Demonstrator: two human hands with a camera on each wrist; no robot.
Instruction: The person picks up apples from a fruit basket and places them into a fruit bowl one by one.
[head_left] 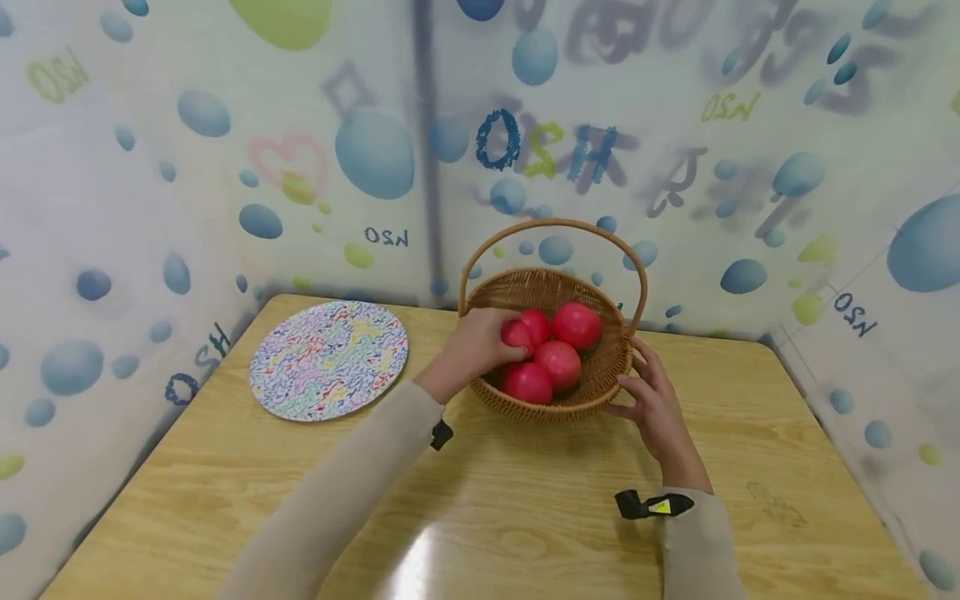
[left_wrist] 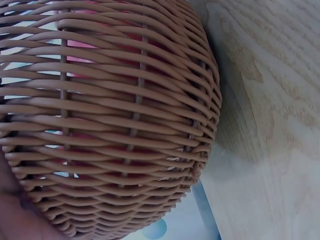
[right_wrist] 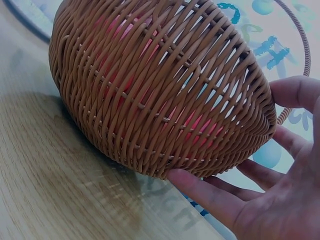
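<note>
In the head view a round wicker basket (head_left: 600, 400) with a tall arched handle stands on the table, its opening tipped toward me. Several smooth, round red fruits (head_left: 558, 365) lie inside. My left hand (head_left: 480, 342) reaches over the left rim, thumb and fingers around a red fruit (head_left: 516, 336) at the left of the pile. On the basket's right side, my right hand (head_left: 652, 400) holds the wall, fingers spread around it near the handle's foot. The right wrist view shows this hand (right_wrist: 280, 175) with fingertips on the weave. Only the basket's outside (left_wrist: 110, 115) fills most of the left wrist view.
A round board (head_left: 330, 358) with a colourful squiggle pattern lies on the wooden table (head_left: 525, 508), left of the basket. Patterned cloth walls (head_left: 375, 158) rise behind the table and at both sides.
</note>
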